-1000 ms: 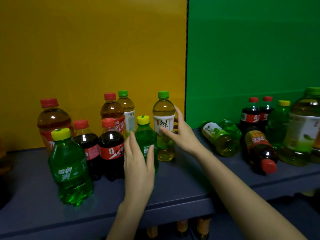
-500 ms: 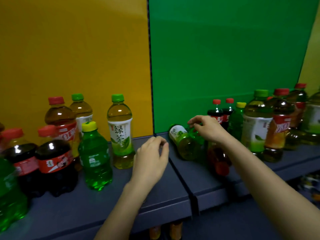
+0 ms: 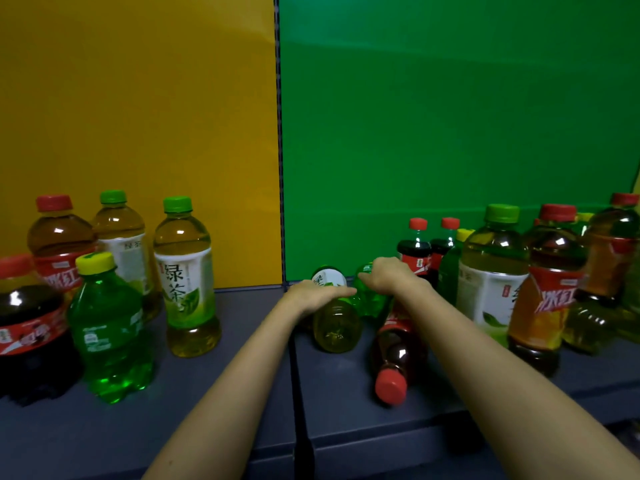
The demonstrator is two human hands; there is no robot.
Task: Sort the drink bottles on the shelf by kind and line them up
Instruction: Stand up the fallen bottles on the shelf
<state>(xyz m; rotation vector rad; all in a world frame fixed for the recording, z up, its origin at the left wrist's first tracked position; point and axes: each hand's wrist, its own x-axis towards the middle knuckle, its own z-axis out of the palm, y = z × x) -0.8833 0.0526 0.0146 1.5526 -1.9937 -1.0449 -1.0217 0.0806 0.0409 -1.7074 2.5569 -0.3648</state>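
On shelf (image 3: 346,396), left grip (image 3: 311,297) round tea bottle (image 3: 335,327)

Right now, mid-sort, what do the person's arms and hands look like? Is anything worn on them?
The left forearm and right forearm are bare down to the lower edge of the view; no sleeve shows. The left hand and right hand are ungloved, with no ring, watch or wristband visible. The light is too dim to show finer detail, such as the nails.
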